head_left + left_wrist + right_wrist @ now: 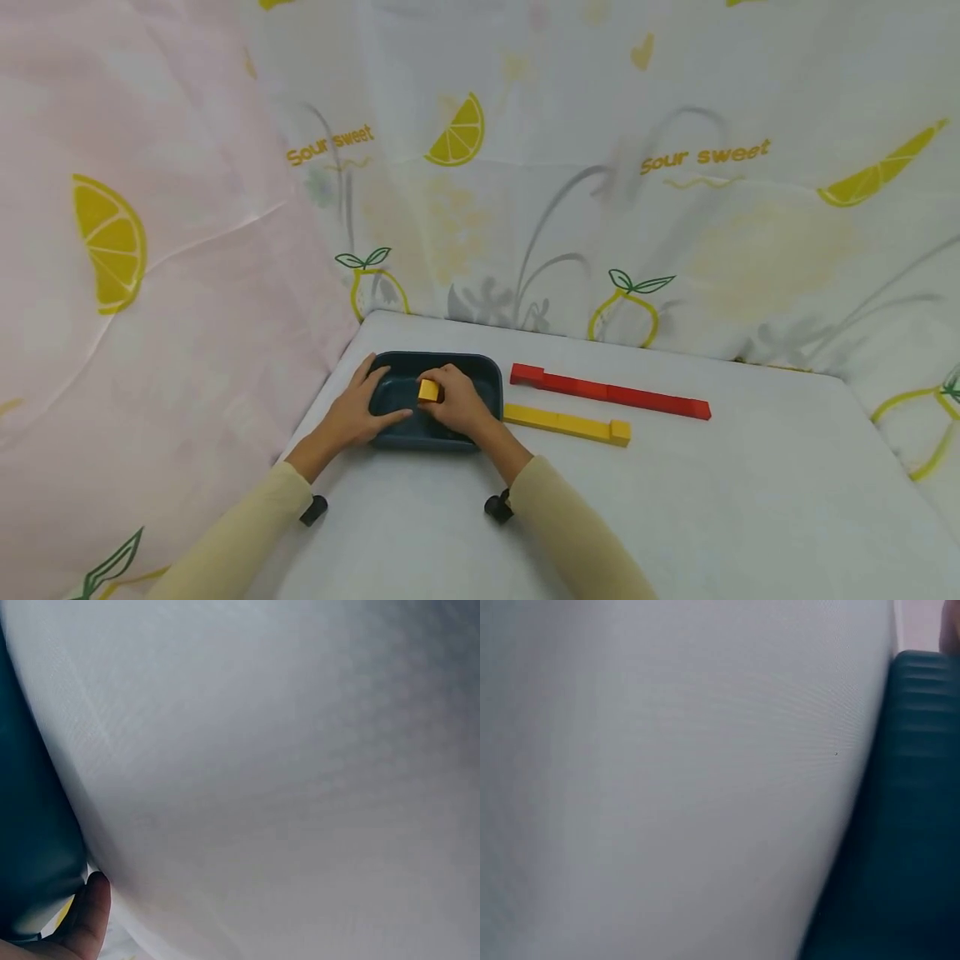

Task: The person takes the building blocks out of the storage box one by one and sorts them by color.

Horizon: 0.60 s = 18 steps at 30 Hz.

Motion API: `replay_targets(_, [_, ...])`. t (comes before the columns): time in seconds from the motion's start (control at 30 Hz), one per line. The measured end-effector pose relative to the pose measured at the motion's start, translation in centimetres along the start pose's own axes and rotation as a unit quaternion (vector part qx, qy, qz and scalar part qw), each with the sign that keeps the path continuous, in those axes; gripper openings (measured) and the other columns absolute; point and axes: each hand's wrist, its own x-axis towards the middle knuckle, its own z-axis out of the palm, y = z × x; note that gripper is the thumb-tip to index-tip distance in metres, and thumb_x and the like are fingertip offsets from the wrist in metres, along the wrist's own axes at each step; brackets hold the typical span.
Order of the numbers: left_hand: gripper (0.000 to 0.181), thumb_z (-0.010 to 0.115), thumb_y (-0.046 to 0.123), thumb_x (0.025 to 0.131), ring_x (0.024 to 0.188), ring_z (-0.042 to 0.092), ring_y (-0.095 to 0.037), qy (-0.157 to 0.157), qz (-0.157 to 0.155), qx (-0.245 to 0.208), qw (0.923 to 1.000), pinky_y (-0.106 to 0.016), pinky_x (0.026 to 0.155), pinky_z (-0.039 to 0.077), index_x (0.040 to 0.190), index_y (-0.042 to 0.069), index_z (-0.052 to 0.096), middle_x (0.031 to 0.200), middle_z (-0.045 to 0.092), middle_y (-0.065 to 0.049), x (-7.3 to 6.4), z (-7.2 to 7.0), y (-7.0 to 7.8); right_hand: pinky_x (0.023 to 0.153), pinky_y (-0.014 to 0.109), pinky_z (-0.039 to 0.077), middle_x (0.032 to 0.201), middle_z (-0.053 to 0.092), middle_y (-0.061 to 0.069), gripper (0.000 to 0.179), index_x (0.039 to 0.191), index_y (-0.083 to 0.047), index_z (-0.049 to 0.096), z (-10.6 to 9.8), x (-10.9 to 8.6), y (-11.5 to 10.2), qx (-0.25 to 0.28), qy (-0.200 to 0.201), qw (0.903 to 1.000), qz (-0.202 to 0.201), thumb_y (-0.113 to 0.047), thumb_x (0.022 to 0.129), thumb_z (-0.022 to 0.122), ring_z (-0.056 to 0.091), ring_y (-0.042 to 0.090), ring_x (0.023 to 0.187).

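A dark teal tray (491, 379) with rounded corners stands on the white table. Over its left end lies my left hand (360, 412), its thumb on the inner side and a finger outside the wall, holding the rim. In the left wrist view a finger (94, 915) shows close against the outside of the tray (34, 810). My right hand (459, 404) pinches a yellow block (428, 391) above the inside of the tray. Part of the block is hidden by the fingers. The right wrist view shows mostly cloth and the tray's side (907, 802).
To the right of the tray, a row of yellow blocks (562, 423) ends in a raised block. Behind it runs a longer row of red blocks (607, 392), with a raised block at its left end. Lemon-printed cloth (555, 183) hangs behind the table (712, 500).
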Motion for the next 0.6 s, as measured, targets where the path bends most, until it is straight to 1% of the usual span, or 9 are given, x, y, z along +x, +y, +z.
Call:
replay_targets(0.07, [0.101, 0.066, 0.069, 0.081, 0.141, 0.035, -0.046, 0.001, -0.001, 0.002, 1.0, -0.066, 0.104, 0.039, 0.153, 0.008, 0.033, 0.166, 0.008, -0.017, 0.0, 0.0, 0.1, 0.09, 0.028, 0.054, 0.116, 0.06, 0.009, 0.04, 0.12, -0.01, 0.066, -0.1, -0.1, -0.1, 0.009, 0.016, 0.9998, -0.004, -0.021, 0.084, 0.08, 0.058, 0.019, 0.1])
replay_targets(0.2, [0.101, 0.066, 0.069, 0.08, 0.141, 0.035, -0.046, -0.004, -0.002, 0.004, 1.0, -0.065, 0.104, 0.039, 0.153, 0.007, 0.033, 0.166, 0.009, -0.018, -0.1, 0.1, 0.1, 0.087, 0.026, 0.055, 0.116, 0.062, 0.009, 0.043, 0.12, -0.009, 0.066, -0.6, -0.3, -0.2, 0.014, 0.052, 0.9982, -0.026, -0.024, 0.082, 0.081, 0.06, 0.019, 0.099])
replay_targets(0.3, [0.102, 0.067, 0.069, 0.08, 0.14, 0.037, -0.046, -0.01, -0.003, 0.006, 0.9999, -0.065, 0.103, 0.041, 0.153, 0.007, 0.033, 0.166, 0.009, -0.018, -0.3, 0.1, 0.0, 0.085, 0.024, 0.055, 0.114, 0.062, 0.009, 0.046, 0.122, -0.008, 0.064, -1.2, -0.5, -0.4, 0.005, 0.062, 0.9972, -0.042, -0.026, 0.083, 0.08, 0.06, 0.019, 0.096])
replay_targets(0.43, [0.102, 0.067, 0.07, 0.079, 0.139, 0.039, -0.045, -0.003, -0.003, 0.003, 1.0, -0.064, 0.102, 0.041, 0.153, 0.008, 0.034, 0.166, 0.009, -0.016, -0.4, 0.0, -0.1, 0.084, 0.025, 0.055, 0.112, 0.063, 0.009, 0.046, 0.122, -0.006, 0.063, -3.0, -1.0, -1.0, 0.005, 0.05, 0.9965, -0.066, -0.025, 0.083, 0.08, 0.06, 0.02, 0.094])
replay_targets(0.5, [0.103, 0.067, 0.071, 0.079, 0.14, 0.038, -0.045, -0.001, -0.001, 0.001, 1.0, -0.064, 0.103, 0.041, 0.153, 0.008, 0.033, 0.166, 0.009, -0.016, -0.3, 0.0, -0.1, 0.083, 0.025, 0.055, 0.111, 0.064, 0.007, 0.045, 0.119, -0.007, 0.064, -4.2, -1.4, -1.3, -0.003, 0.035, 0.9969, -0.07, -0.024, 0.082, 0.081, 0.06, 0.019, 0.094])
replay_targets(0.6, [0.104, 0.066, 0.073, 0.078, 0.141, 0.036, -0.045, -0.001, -0.001, 0.002, 1.0, -0.064, 0.104, 0.04, 0.153, 0.008, 0.033, 0.166, 0.008, -0.016, -0.2, -0.1, -0.1, 0.083, 0.026, 0.055, 0.11, 0.065, 0.005, 0.043, 0.116, -0.01, 0.064, -5.8, -2.3, -1.2, -0.016, 0.017, 0.9977, -0.064, -0.023, 0.08, 0.083, 0.06, 0.017, 0.093])
